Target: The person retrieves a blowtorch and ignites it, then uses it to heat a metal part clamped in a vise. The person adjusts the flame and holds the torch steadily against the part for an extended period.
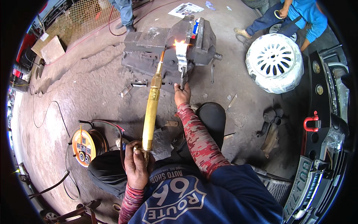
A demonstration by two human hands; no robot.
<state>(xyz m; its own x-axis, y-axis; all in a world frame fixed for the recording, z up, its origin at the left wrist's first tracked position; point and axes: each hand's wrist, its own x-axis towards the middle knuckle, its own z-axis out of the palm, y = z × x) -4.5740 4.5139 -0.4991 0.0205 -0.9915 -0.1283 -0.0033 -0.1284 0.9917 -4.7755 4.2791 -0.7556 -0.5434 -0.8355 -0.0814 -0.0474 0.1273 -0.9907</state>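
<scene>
My left hand (137,166) is closed round the valve end of a long brass gas torch (151,112). From its tip an orange flame (163,56) reaches a silvery metal bracket (181,59), whose upper end glows and throws sparks. My right hand (182,94) grips dark pliers (183,78), with their far end at the bracket's lower part; the fingers partly hide the handles. Behind and beside the bracket stands a heavy grey bench vise (205,46) with a hanging bar handle (212,71).
An orange cable reel (84,147) and hoses lie at the left. At far right, a co-worker in blue (305,16) is beside a white-coated wheel (275,61). A black bumper with a red shackle (311,122) borders the right. Another person's leg (125,13) shows at the top.
</scene>
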